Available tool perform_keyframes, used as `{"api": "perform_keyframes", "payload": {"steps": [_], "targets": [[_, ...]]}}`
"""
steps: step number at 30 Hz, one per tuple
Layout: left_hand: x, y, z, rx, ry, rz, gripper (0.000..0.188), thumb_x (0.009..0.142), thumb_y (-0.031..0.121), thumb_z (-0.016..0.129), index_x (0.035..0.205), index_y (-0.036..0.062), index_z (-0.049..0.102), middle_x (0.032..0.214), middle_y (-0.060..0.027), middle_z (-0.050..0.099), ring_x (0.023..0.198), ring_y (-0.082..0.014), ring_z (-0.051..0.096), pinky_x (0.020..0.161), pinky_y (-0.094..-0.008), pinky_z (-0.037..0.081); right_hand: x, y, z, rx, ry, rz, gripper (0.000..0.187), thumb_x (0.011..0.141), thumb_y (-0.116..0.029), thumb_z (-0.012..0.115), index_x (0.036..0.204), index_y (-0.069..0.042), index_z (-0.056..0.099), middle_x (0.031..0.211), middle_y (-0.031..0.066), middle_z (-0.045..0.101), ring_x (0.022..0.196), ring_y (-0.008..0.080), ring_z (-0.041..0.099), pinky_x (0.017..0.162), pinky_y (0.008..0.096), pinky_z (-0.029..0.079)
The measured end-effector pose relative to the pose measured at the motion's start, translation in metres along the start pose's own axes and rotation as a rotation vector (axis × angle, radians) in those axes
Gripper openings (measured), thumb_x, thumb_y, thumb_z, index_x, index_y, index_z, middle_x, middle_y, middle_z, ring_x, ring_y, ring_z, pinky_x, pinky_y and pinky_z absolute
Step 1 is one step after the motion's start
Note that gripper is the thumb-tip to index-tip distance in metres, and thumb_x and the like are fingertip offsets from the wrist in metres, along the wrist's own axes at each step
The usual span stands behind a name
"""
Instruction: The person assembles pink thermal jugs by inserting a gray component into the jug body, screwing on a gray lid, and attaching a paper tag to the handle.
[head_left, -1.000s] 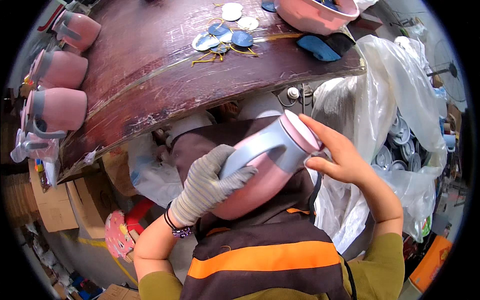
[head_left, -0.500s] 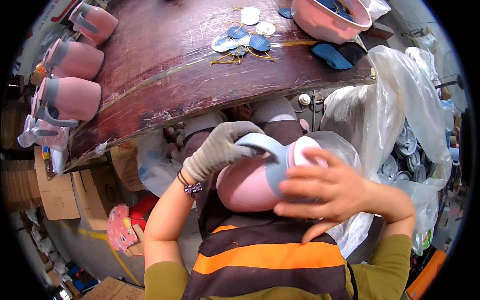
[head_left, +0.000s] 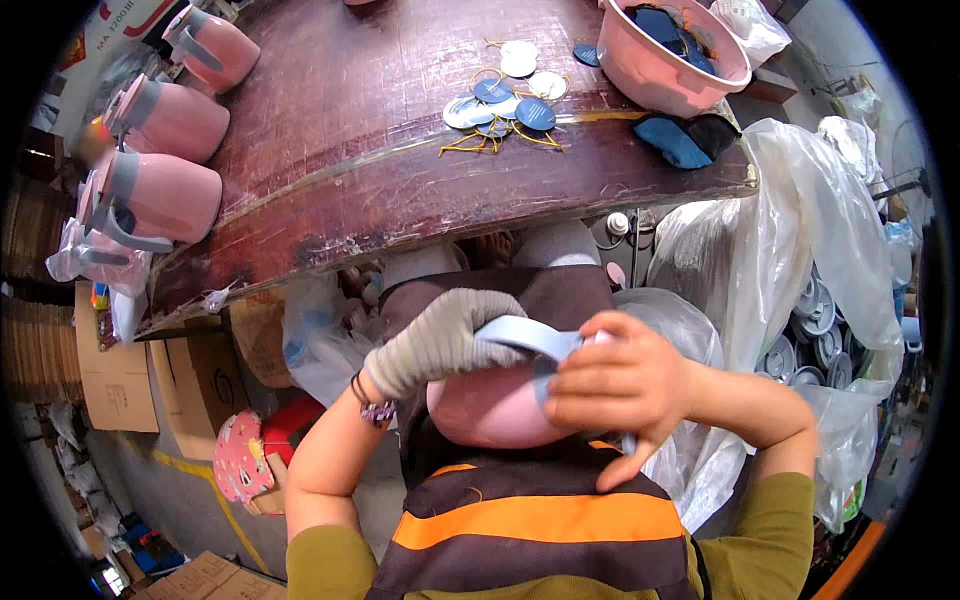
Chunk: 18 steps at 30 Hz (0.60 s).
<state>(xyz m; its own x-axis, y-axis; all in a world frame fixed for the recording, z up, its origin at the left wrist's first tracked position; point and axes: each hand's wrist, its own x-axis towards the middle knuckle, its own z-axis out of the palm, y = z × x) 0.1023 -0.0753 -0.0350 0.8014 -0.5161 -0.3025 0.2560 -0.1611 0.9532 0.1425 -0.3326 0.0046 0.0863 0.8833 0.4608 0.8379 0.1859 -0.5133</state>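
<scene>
A pink jug point(head_left: 490, 408) with a light blue-grey collar and handle lies tilted on its side above my lap, its top end toward the right. My left hand point(head_left: 450, 338), in a grey knit glove, is closed round the jug's handle point(head_left: 532, 336). Bare, my right hand point(head_left: 625, 385) wraps over the top end. Its fingers are bent across the collar, with the thumb lower down. Most of the lid is hidden behind that hand.
A dark red table point(head_left: 330, 180) lies ahead. On it are several pink jugs point(head_left: 175, 195) at the left, round tags with yellow strings point(head_left: 493, 92), a pink basin point(head_left: 665, 75) and a blue-black cloth item point(head_left: 680, 140). Plastic sheeting point(head_left: 785, 230) hangs at the right, beside grey lids point(head_left: 825, 330).
My right hand has moved a little left and closed further round the jug's top, covering the pale lid that showed before. The jug sits slightly lower, and the left hand keeps its hold.
</scene>
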Motion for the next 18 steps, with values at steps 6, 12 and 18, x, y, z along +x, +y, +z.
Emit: {"api": "perform_keyframes", "payload": {"steps": [6,12,18], "targets": [[-0.019,0.034,0.061,-0.601,-0.5,-0.413,0.035,0.089,0.016,0.064,0.12,0.0015,0.055,0.083,-0.0021,0.06,0.063,-0.008,0.055,0.055,-0.0208,0.045,0.002,0.022,0.003,0.164,0.309,0.681,0.083,0.064,-0.048,0.074,0.134,-0.012,0.05,0.142,0.0225,0.038,0.124,0.0403,0.046,0.101,0.0447,0.039],[-0.023,0.039,0.077,-0.687,-0.093,-0.316,0.03,0.089,0.012,0.064,0.116,0.0002,0.058,0.076,-0.002,0.056,0.057,-0.0085,0.052,0.047,-0.0221,0.04,0.016,0.075,-0.009,0.552,0.225,0.626,0.062,0.079,-0.046,0.066,0.128,-0.008,0.057,0.127,0.0158,0.056,0.12,0.0314,0.053,0.101,0.0396,0.039],[-0.023,0.034,0.052,-0.873,0.287,-0.143,0.034,0.095,0.029,0.06,0.117,0.0039,0.058,0.071,0.0,0.056,0.053,-0.0066,0.049,0.047,-0.0209,0.04,0.053,0.215,0.002,-0.515,0.338,0.67,0.035,0.092,-0.025,0.057,0.12,-0.006,0.061,0.124,0.0135,0.059,0.114,0.0294,0.055,0.095,0.0376,0.042]]}}
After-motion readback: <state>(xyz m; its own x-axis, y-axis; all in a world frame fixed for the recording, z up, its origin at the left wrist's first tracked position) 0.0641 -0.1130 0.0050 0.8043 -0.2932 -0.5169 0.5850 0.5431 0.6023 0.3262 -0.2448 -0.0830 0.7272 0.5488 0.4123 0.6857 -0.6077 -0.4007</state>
